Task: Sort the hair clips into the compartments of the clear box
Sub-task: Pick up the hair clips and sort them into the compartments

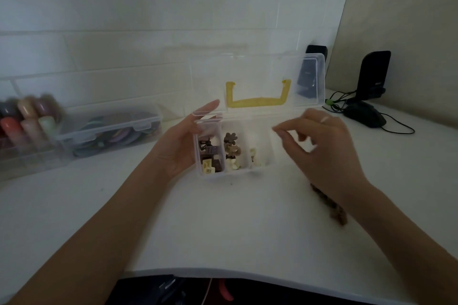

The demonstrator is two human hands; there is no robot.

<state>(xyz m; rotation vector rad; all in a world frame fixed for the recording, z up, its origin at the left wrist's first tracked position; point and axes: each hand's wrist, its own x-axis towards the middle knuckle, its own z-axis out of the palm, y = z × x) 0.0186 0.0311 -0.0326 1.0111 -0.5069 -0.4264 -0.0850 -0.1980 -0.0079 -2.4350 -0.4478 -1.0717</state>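
The clear box [247, 170] stands open on the white table, its lid [257, 77] with a yellow handle [257, 102] tilted up at the back. Its left compartment holds dark brown and cream hair clips [209, 156]. The middle one holds brown flower-shaped clips [231, 145] and a pale one. The right one has a few pale clips [254, 156]. My left hand [178, 146] rests flat against the box's left side. My right hand [319, 148] hovers at the box's right end, fingers loosely curled, with nothing visible in them.
A brown patterned strip [330, 205] lies on the table under my right wrist. At the left stand a closed clear case of coloured items [109, 129] and a blurred organiser [27, 126]. A black mouse [364, 114] and black stands [371, 77] sit at the back right.
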